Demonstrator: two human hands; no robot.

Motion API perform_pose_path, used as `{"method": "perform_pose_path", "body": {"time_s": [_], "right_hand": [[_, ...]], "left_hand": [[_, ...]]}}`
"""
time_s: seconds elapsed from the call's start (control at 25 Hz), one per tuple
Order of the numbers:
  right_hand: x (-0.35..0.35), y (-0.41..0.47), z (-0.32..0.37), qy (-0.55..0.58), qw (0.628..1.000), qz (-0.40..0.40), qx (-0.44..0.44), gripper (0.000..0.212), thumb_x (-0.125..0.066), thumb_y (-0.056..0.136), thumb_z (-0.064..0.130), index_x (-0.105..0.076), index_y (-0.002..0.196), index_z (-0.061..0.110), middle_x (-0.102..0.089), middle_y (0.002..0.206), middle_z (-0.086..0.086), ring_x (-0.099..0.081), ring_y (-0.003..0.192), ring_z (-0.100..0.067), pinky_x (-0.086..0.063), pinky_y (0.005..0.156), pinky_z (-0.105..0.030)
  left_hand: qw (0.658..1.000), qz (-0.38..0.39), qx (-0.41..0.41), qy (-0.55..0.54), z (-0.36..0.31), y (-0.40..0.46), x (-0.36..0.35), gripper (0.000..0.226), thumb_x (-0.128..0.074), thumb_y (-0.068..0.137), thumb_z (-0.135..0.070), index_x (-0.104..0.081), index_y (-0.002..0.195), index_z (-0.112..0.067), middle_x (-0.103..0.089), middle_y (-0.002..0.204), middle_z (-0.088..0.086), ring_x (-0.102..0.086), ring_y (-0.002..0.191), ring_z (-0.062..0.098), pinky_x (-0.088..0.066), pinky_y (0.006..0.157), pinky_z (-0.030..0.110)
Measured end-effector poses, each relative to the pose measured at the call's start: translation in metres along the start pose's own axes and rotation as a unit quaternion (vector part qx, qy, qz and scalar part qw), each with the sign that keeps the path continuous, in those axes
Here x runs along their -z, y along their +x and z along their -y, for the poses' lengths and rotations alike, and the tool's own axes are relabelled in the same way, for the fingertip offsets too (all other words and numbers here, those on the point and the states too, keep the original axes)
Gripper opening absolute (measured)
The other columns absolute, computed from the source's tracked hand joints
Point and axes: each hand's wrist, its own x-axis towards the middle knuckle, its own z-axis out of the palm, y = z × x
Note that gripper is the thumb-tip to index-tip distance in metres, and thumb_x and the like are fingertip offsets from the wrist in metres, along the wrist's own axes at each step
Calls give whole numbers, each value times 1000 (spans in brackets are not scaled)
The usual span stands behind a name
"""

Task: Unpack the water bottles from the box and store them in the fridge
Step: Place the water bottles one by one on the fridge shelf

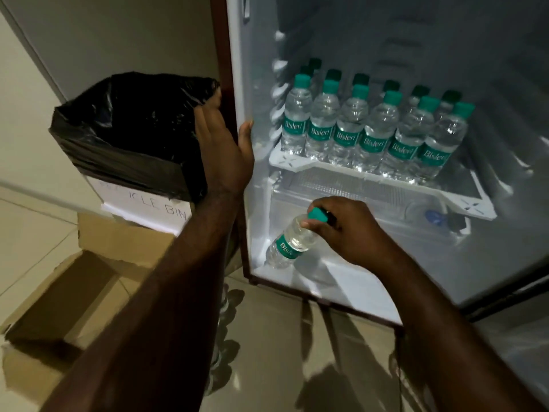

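Right hand [353, 230]: pinching the green cap of a water bottle [289, 243] between thumb and curled fingertips, cap just inside the fingers, bottle body tilting down and to the left of them. Bottle base touching or nearly touching the white floor of the fridge [350, 295], at its front left corner, below a clear drawer [356, 197]; actual contact cannot be told.

Left hand [225, 144]: gripping the front edge of the fridge's left wall, thumb hooking round to the inner side, four fingers lying straight and close together on the outer side, pointing up. Fingertips reaching just beside a black bin bag [127, 129].

Above and beyond the right fingers: rows of bottles [368, 129] standing upright on a white shelf [297, 160], green caps up, labels facing forward, bottles touching one another.

To the left of the left fingers: bin bag lining a white box [154, 206] bearing handwritten letters, partly unreadable. Below that box: brown cardboard box [71, 292] sitting on the tiled floor [267, 352], flap lying open. Contents of the cardboard box hidden behind the left forearm.
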Motion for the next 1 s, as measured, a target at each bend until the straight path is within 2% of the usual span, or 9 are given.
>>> {"method": "perform_pose_path", "body": {"time_s": [0.16, 0.24, 0.32, 0.48, 0.64, 0.72, 0.84, 0.92, 1.0], "right_hand": [[47, 6, 16, 14, 984, -170, 43, 25, -72, 80, 38, -68, 89, 15, -64, 81, 3, -54, 68, -9, -47, 64, -26], [66, 15, 24, 18, 960, -271, 66, 31, -69, 80, 42, -68, 93, 14, -63, 86, 7, -55, 72, -5, -47, 67, -16], [80, 26, 26, 15, 930, -358, 85, 31, -67, 81, 39, -67, 96, 12, -60, 88, 8, -54, 77, -2, -44, 71, -8], [93, 57, 28, -24, 881, -460, 105, 29, -68, 85, 31, -65, 95, 4, -58, 87, 0, -48, 78, -2, -37, 74, -2], [102, 99, 23, -55, 864, -488, 110, 27, -69, 86, 25, -63, 97, 1, -60, 90, -8, -45, 82, 0, -37, 76, -1], [110, 122, 19, -78, 867, -481, 109, 27, -67, 87, 26, -63, 98, 1, -61, 92, -10, -46, 83, -4, -38, 76, -4], [119, 156, 12, -128, 878, -448, 113, 29, -69, 85, 26, -63, 101, 2, -62, 94, -12, -48, 81, -8, -32, 76, 3], [121, 177, 6, -170, 891, -407, 103, 33, -69, 85, 25, -62, 106, 1, -63, 100, -15, -57, 83, -17, -36, 77, -5], [123, 196, -1, -202, 907, -362, 76, 35, -67, 87, 25, -62, 111, 0, -62, 109, -18, -61, 93, -28, -46, 77, -25]], "left_hand": [[1000, -5, 14, -19, 9, -3, -3, 53, -63, 88, -9, -42, 135, 6, -46, 122, 22, -45, 117, 29, -33, 103, 29], [999, -12, 12, -27, 11, 2, -5, 54, -65, 87, -8, -42, 135, 3, -47, 119, 20, -44, 113, 26, -31, 100, 25], [1000, -15, 11, -25, 12, 5, -8, 54, -66, 86, -8, -43, 134, 3, -47, 116, 20, -45, 111, 27, -34, 99, 29], [999, -20, 14, -24, 11, 4, -9, 56, -67, 86, -10, -42, 135, 1, -47, 115, 16, -46, 109, 26, -38, 97, 32], [999, -20, 30, -36, 15, 4, -10, 58, -67, 87, -15, -41, 138, -5, -46, 116, 12, -44, 108, 17, -42, 94, 36], [998, -24, 29, -42, 16, 4, -11, 58, -67, 87, -15, -41, 138, -6, -46, 116, 11, -43, 109, 15, -41, 94, 35], [998, -28, 26, -46, 17, 4, -12, 57, -67, 86, -13, -41, 137, -4, -47, 115, 11, -42, 107, 14, -41, 92, 34], [998, -22, 26, -45, 16, 5, -11, 58, -68, 86, -13, -42, 136, -3, -47, 115, 13, -42, 107, 14, -41, 92, 35], [999, -21, 21, -42, 15, 5, -10, 58, -67, 86, -14, -41, 136, -2, -47, 114, 13, -42, 106, 13, -41, 91, 33]]}}
